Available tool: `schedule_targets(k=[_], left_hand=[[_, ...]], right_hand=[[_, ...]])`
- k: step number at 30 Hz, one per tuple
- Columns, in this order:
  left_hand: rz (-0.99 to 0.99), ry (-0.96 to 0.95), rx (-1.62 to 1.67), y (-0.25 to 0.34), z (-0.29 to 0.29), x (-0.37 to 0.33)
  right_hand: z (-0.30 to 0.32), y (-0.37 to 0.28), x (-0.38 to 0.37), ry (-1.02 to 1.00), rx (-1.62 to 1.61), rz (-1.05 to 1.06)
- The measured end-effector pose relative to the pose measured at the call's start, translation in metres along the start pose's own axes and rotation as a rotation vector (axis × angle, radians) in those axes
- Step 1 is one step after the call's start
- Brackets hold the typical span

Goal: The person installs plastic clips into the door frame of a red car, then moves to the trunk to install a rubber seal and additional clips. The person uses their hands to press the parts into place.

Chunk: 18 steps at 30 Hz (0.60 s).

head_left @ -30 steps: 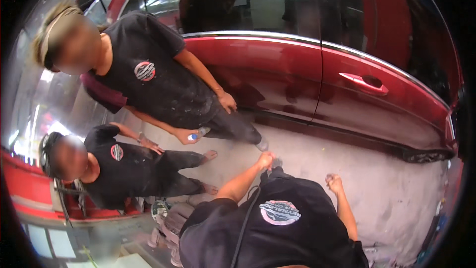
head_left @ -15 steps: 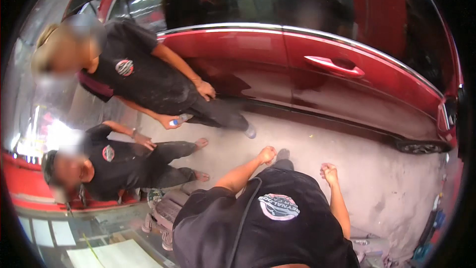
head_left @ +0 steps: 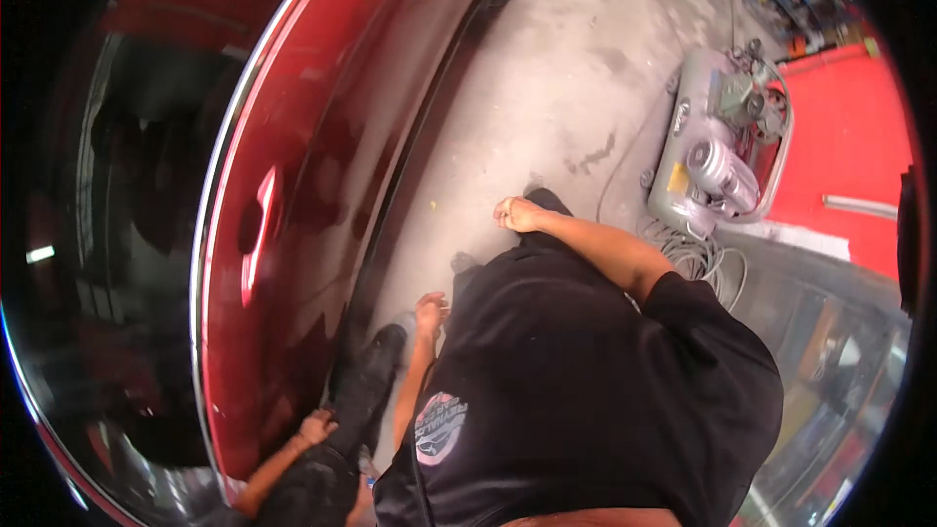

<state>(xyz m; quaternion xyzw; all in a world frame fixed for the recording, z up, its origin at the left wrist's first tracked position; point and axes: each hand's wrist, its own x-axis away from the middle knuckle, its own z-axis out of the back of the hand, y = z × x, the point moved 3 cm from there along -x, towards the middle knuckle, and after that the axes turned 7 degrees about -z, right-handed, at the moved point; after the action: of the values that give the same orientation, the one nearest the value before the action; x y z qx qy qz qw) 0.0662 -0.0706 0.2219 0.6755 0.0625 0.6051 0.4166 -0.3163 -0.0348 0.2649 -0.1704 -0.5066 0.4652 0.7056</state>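
Observation:
My left hand (head_left: 431, 312) hangs at my left side, nearest the red car (head_left: 293, 137). Its fingers are loosely bent and a little apart, with nothing seen in them. In front of my body, my right hand (head_left: 515, 215) is over the floor, its fingers curled in; no object shows in it. Neither hand touches the car. The door handle (head_left: 260, 234) is on the car's side, left of my left hand.
A co-worker's hand (head_left: 317, 426) and dark clothes are at the lower left, close to the car. An air compressor (head_left: 717, 146) stands at the right, with a coiled hose (head_left: 698, 259) beside it. Shelves of assorted items (head_left: 805, 0) are at the far right, above a red wall panel (head_left: 849, 137).
My view has turned to the right. The car is now on my left, one co-worker has left the view and the compressor has come into it. My left hand's fingers look looser.

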Motion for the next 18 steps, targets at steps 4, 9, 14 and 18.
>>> schedule_targets(k=[4, 9, 14, 18], left_hand=[[-0.019, -0.147, 0.064, 0.116, -0.069, -0.050], [-0.107, -0.355, 0.225, 0.273, -0.236, -0.124], [-0.145, -0.632, 0.332, 0.438, -0.443, -0.118], [-0.152, -0.737, 0.524, 0.535, -0.553, -0.134]], right_hand=[[0.042, 0.018, -0.007, 0.095, -0.189, 0.046], [0.185, -0.010, 0.020, 0.068, -0.316, 0.128], [0.360, 0.024, 0.003, 0.383, -0.258, 0.146], [0.492, 0.036, -0.004, 0.534, -0.202, 0.143]])
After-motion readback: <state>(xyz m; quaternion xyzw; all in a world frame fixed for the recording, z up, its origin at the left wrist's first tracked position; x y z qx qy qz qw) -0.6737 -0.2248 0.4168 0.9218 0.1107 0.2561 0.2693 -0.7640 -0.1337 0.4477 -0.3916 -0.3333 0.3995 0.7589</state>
